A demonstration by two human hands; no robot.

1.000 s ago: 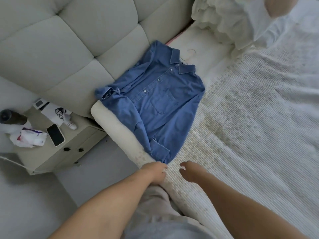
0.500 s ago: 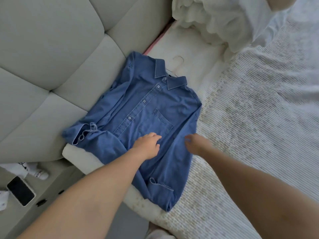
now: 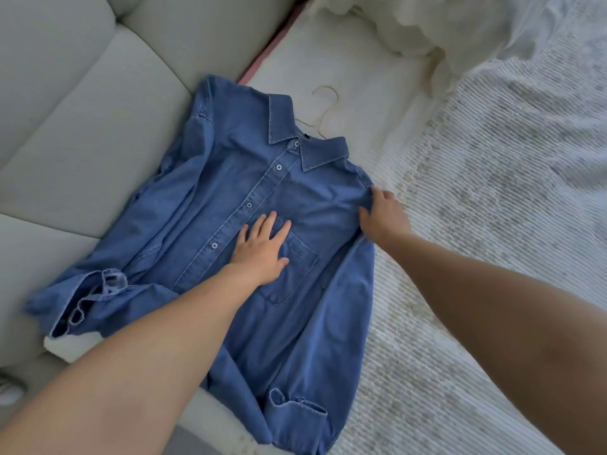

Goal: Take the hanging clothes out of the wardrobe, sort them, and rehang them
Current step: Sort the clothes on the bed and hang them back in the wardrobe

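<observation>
Head view: I see one blue denim shirt spread buttoned, front up, on the bed.
Left hand: flat, fingers straight, pressing the chest beside the pocket; grips nothing.
Right hand: at the shirt's shoulder seam, fingers curled on the fabric edge; looks like a pinch.
Hanger: hook pokes out beyond the collar, past both hands.
Progress: I judge early-mid; shirt out of wardrobe, being smoothed; rehanging left. Wardrobe not visible.
</observation>
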